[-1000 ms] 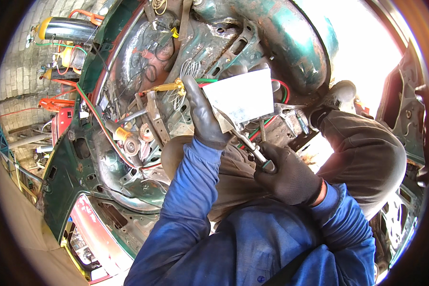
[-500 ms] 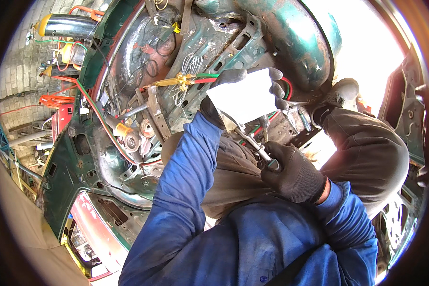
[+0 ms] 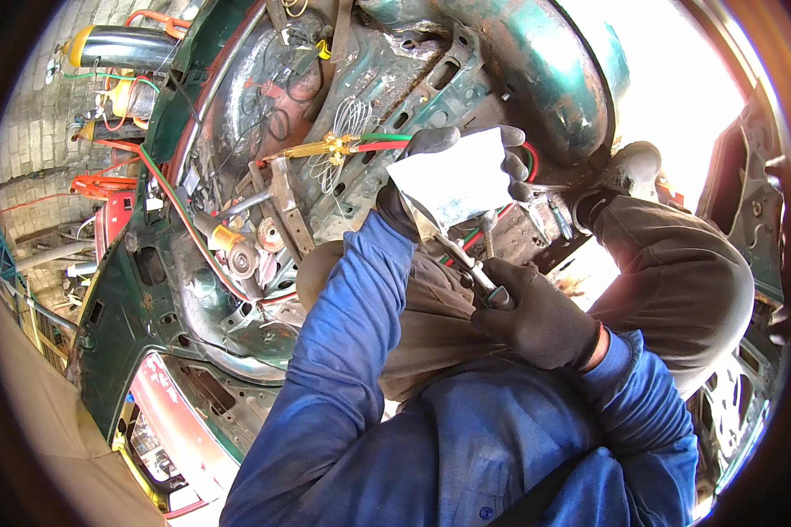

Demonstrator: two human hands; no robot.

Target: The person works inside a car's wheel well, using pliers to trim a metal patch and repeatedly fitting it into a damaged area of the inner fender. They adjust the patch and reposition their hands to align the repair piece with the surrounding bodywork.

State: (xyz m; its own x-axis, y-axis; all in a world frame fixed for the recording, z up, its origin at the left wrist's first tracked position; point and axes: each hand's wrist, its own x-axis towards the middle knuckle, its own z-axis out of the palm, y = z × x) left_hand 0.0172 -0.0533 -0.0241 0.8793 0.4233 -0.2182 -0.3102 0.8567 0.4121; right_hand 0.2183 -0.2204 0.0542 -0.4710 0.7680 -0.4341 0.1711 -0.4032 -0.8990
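Note:
My left hand (image 3: pixel 426 180), in a dark glove, grips a flat piece of shiny sheet metal (image 3: pixel 461 176) by its edges and holds it up in front of me. My right hand (image 3: pixel 540 321), also gloved, is closed around the handles of metal snips (image 3: pixel 466 259), whose blades reach up to the sheet's lower edge. Both sleeves are blue. Just behind the sheet, a brass cutting torch (image 3: pixel 325 149) with green and red hoses lies on the stripped green car body (image 3: pixel 518 61).
My bent knee in brown trousers (image 3: pixel 677 272) and a boot (image 3: pixel 628 167) rest inside the car shell. Loose round metal parts (image 3: pixel 242 255) lie on the floor pan at left. A gas cylinder (image 3: pixel 123 48) and orange hoses lie outside on the paved ground.
My left hand went from the torch area to gripping the metal sheet and raised it to the right. The right hand with the snips stayed almost still.

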